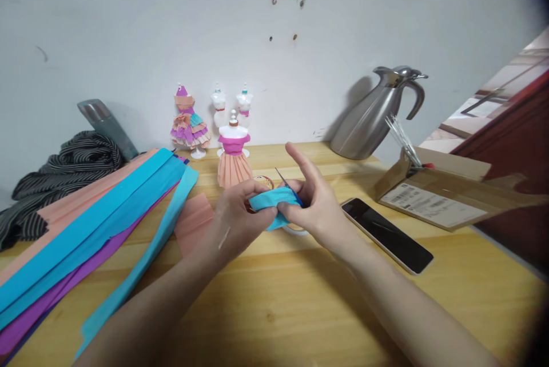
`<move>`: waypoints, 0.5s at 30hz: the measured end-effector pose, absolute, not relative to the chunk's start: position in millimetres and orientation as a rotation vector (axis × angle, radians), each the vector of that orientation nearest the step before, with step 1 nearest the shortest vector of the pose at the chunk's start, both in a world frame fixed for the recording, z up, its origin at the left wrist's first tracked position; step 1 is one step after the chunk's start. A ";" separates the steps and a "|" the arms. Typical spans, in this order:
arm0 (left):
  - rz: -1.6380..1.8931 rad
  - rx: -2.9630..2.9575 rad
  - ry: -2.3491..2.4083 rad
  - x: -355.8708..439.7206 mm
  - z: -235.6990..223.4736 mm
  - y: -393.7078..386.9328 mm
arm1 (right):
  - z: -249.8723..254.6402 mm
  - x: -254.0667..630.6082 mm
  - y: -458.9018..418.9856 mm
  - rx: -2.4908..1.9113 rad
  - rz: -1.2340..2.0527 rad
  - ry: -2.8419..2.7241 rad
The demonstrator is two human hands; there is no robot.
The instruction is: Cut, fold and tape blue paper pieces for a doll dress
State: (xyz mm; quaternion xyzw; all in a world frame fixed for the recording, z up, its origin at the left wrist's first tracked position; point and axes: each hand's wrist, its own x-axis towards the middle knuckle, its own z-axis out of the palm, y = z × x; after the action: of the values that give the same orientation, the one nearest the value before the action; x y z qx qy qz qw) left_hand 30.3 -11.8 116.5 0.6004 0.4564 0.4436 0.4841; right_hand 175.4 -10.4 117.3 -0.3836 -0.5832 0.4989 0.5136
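A folded piece of blue crepe paper is pinched between my two hands above the table. My left hand grips its left end with thumb and fingers. My right hand has its thumb pressed on the right end, and its index finger sticks up. Pointed scissor blades rise beside the right fingers; their handles are mostly hidden. Just beyond the paper stands a mini dress form in a magenta top and pleated peach skirt. A white ring-shaped thing shows partly under my right hand.
Long blue crepe paper strips, with peach and purple ones, lie at left near a peach piece. A dressed form and two white forms stand behind. On the right are a phone, an open carton and a steel jug.
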 end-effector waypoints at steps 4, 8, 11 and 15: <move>1.093 1.515 1.072 29.4 114.4 -10.5 | 117.5 174.0 -10.3 -0.908 1.213 -1.356; 1.093 1.806 1.150 24.0 119.0 -11.7 | 119.9 175.0 -11.9 -0.920 1.276 -1.310; 1.103 1.914 1.144 19.7 121.3 -11.5 | 120.4 176.2 -12.0 -0.918 1.340 -1.266; 1.069 1.922 1.147 17.2 122.8 -10.3 | 121.2 179.1 -9.8 -0.923 1.381 -1.210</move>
State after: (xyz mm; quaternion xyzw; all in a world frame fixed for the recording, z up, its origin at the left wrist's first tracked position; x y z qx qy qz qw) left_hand 17.2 -10.3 122.8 0.7329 0.4375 0.4077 0.3243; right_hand 179.1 -9.8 121.2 -0.3844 -0.5041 0.5753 0.5169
